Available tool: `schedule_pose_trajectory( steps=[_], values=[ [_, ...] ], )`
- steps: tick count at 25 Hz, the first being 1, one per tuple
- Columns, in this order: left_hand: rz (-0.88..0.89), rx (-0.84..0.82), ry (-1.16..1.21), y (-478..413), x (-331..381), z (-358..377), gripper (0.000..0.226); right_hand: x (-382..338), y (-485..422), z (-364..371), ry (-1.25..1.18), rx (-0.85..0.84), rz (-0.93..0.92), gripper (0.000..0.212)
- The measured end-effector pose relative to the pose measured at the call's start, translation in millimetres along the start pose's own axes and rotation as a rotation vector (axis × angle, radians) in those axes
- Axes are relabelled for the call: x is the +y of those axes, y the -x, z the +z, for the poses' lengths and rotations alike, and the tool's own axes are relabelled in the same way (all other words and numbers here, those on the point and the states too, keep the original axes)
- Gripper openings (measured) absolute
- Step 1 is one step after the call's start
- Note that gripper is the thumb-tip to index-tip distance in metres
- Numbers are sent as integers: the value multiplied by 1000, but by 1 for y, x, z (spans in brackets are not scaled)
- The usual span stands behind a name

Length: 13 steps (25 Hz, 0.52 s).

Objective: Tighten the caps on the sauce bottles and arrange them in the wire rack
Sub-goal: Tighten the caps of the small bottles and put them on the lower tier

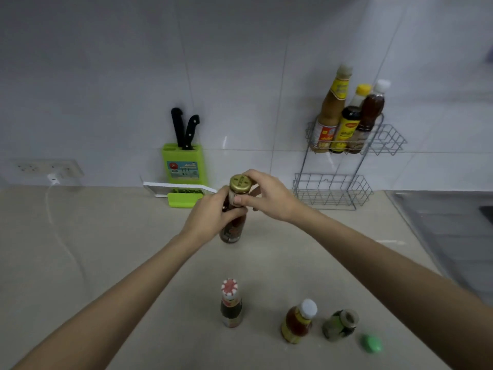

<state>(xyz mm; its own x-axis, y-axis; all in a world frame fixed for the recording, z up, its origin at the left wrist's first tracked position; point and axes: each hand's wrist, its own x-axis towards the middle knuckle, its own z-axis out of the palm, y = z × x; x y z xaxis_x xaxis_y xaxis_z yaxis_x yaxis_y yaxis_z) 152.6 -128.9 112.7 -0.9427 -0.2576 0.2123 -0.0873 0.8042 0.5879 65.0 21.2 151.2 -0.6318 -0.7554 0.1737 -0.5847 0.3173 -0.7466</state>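
Above the surface (133, 249), left hand (210, 214) gripped the bottle (231, 231), right hand (262, 194) fingers pinched the gold cap (241, 183) — tightening; next likely the rack (346, 145).

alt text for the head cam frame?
Both hands grip a gold-capped sauce bottle over the counter: left hand on its body, right hand at the cap. Three bottles fill the wire rack's upper shelf.

A green knife block (184, 166) holding two black knives (184, 129) stands against the tiled wall (106, 76).
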Motion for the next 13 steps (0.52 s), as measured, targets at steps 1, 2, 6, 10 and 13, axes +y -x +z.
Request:
schedule_pose_trajectory(
  steps=[1, 2, 6, 10, 13],
  values=[
    [22, -7, 14, -16, 14, 2, 58, 3, 1, -15, -51, 53, 28, 38],
    [46, -13, 25, -31, 28, 6, 56, 5, 3, -30, -84, 105, 54, 38],
    [150, -108, 40, -85, 73, 31, 46, 34, 13, -79, -157, 366, 122, 37],
    [69, -288, -21, -118, 56, 72, 59, 72, 25, -114, -308, 655, 217, 34],
    [-203, -381, 96, -131, 33, 111, 49, 100, 29, -128, -288, 805, 248, 33]
  ],
)
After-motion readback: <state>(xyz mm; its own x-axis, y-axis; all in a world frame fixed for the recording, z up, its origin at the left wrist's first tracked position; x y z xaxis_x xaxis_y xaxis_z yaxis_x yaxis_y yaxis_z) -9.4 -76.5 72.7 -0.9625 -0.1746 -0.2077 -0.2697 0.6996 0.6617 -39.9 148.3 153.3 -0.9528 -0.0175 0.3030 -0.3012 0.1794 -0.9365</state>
